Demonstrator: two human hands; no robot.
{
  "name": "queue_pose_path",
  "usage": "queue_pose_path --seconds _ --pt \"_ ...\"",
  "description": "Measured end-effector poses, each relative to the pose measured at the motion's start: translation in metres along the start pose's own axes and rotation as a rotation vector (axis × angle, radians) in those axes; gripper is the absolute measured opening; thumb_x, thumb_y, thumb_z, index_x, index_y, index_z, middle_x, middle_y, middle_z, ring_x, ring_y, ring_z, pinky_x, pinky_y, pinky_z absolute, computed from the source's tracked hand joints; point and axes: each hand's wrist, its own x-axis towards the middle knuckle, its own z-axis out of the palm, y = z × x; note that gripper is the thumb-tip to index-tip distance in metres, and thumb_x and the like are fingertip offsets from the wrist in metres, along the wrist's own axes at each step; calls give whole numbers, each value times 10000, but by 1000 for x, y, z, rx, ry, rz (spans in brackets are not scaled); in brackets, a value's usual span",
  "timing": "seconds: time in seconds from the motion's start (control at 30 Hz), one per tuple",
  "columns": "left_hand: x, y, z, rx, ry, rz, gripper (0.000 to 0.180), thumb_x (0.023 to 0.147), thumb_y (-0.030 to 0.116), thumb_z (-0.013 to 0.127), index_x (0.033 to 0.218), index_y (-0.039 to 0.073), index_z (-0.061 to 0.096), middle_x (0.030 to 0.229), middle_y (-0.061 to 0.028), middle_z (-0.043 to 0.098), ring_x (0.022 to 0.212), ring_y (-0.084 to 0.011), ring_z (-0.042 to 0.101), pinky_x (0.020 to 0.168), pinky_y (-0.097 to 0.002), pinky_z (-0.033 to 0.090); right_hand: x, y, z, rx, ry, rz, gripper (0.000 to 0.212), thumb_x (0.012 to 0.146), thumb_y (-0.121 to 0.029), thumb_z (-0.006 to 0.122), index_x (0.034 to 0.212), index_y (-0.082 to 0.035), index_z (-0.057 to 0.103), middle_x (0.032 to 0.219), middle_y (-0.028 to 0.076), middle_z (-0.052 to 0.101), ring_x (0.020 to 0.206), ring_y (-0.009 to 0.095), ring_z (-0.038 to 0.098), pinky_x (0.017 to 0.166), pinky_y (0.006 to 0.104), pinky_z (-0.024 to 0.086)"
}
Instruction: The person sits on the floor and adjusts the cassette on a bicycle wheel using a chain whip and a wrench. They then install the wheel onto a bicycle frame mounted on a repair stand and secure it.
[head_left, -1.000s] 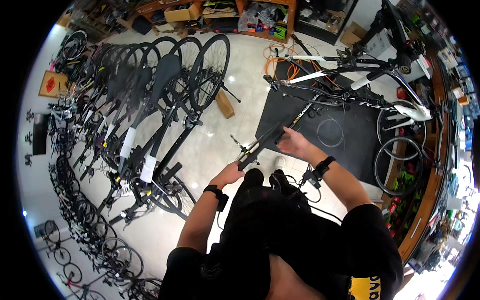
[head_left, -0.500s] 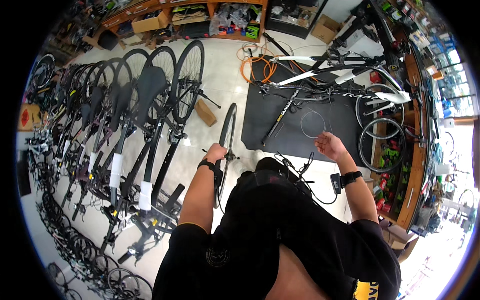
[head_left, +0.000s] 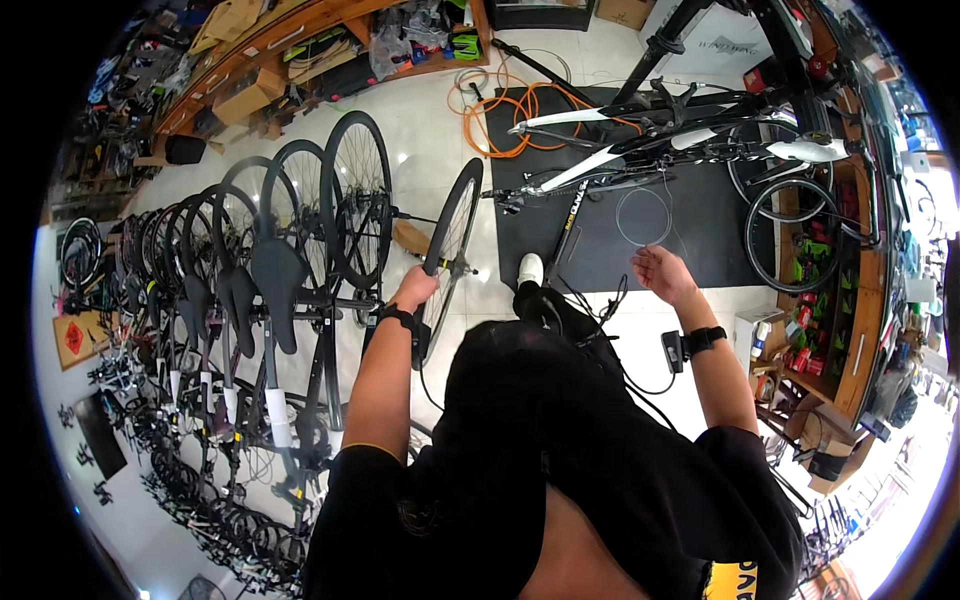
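My left hand (head_left: 415, 287) is closed round the near part of a bicycle wheel (head_left: 468, 192) with a black tyre. The wheel stands on edge, tilted, and its axle points to the right. Over the edge of a dark mat (head_left: 720, 262) hovers my right hand (head_left: 662, 275), its fingers loosely curled and nothing visible in them. Just beyond its fingertips a thin ring of wire (head_left: 618, 218) appears to lie on the mat. A black tube with white lettering (head_left: 568, 232) lies left of the ring.
A black-and-white bicycle frame (head_left: 590, 165) is held over the mat, with an orange hose (head_left: 470, 135) behind it. Parked bicycles with black saddles (head_left: 280, 268) line the left. Shelving (head_left: 850, 345) stands on the right. Black cables (head_left: 606, 318) show by my legs.
The view has turned and shifted forward. The wheel in my left hand has swung farther ahead and leans more to the right. A white shoe now shows more fully.
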Motion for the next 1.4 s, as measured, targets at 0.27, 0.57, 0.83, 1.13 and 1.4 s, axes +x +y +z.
queue_pose_path --seconds 0.27,0.57,0.83,1.13,1.4 --pt "48 42 -46 362 -42 7 270 702 155 658 830 -82 636 740 -233 640 745 -370 652 641 -438 475 2 -21 32 13 -43 -110 204 948 -204 511 1032 -23 555 870 93 640 768 186 615 679 294 478" --pt "109 92 -64 449 -233 131 209 716 156 624 848 -4 650 750 -183 648 714 -327 639 661 -417 480 -19 15 33 127 239 -130 233 943 -214 524 1053 -14 576 894 86 647 778 169 622 696 283 492" --pt "144 130 -56 556 -419 210 272 727 174 625 887 -46 635 804 -221 661 788 -370 652 713 -425 494 -52 55 82 76 452 -166 299 935 -218 519 1117 16 561 919 103 656 772 163 622 658 279 483" --pt "169 166 -76 646 -459 341 307 734 155 641 949 -64 639 843 -231 672 822 -372 659 740 -414 500 -53 79 124 -271 442 -208 318 930 -226 534 1091 45 572 932 124 656 772 180 631 716 298 508" --pt "163 194 -81 768 -511 416 260 768 172 623 900 -51 605 776 -180 650 753 -329 637 704 -407 484 -3 96 136 -404 358 -244 319 870 -219 576 1005 70 596 834 135 661 711 203 648 674 330 521"
